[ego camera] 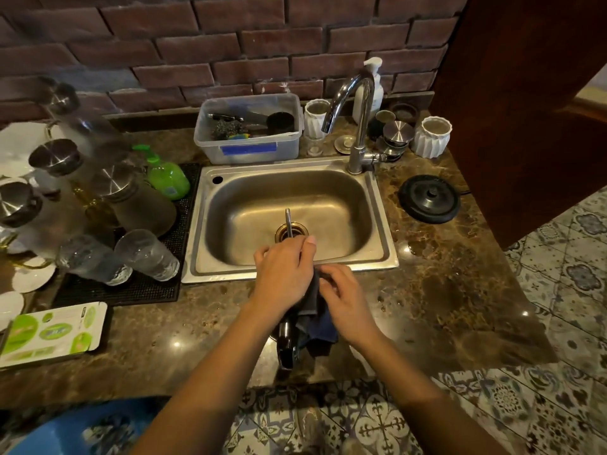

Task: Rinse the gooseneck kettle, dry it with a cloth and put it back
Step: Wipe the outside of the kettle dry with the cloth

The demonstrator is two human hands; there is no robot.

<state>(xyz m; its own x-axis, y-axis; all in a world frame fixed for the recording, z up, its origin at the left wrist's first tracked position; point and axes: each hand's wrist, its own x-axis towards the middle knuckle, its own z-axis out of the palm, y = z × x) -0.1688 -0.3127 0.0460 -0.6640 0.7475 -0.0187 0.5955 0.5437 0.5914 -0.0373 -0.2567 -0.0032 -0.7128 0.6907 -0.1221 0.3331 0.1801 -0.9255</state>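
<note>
The gooseneck kettle (286, 339) is held over the counter's front edge, mostly hidden under my hands. Its thin spout (289, 223) points away over the sink drain and its black handle shows below my wrists. My left hand (282, 274) grips the kettle's top near the spout base. My right hand (345, 300) presses a dark blue cloth (317, 323) against the kettle's side. The black round kettle base (429, 198) sits on the counter right of the steel sink (377, 231).
A chrome faucet (358, 119) stands behind the sink, with a plastic tub (249, 149) of utensils beside it. Jars, glasses and a green soap bottle (167, 178) crowd a black mat at left. White cups and a pump bottle stand at the back right.
</note>
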